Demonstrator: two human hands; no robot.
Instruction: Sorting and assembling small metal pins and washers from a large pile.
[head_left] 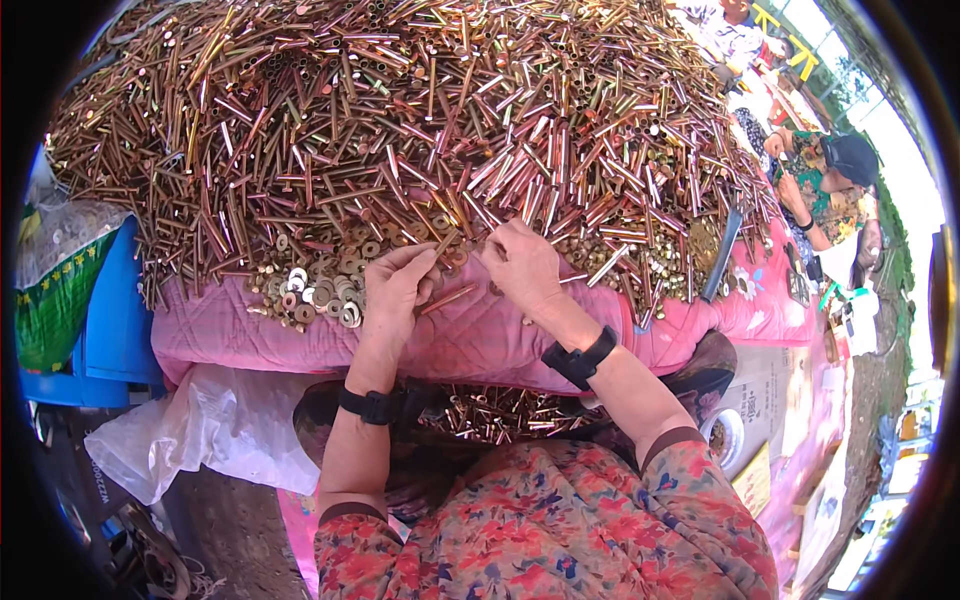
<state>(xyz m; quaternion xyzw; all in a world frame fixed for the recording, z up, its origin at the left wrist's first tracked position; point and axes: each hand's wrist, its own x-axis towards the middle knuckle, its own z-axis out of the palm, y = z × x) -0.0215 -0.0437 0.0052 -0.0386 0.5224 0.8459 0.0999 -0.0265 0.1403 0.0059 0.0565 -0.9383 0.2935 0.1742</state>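
Observation:
My left hand (397, 285) is closed at the front edge of the heap, thumb and fingertips pressed together. A thin brass-coloured bolt (447, 241) shows at those fingertips and seems to be pinched in them. My right hand (524, 268) is just to the right, its fingers curled down; what they hold, if anything, is hidden. Beyond both hands rises a large heap of long bolts and metal tubes (400, 130). Flat washers (345, 285) lie by my left hand, and small nuts (665, 268) are scattered right of my right hand. Another bolt (447, 299) lies between my wrists.
Pink quilted cloth (250, 330) covers the near edge. A dark bar (722, 255) leans at the right. At left are a blue bin (112, 310), a green bag (60, 290) and clear plastic sheeting (210, 430). More bolts (495, 412) lie below the edge. Another person (835, 190) sits at right.

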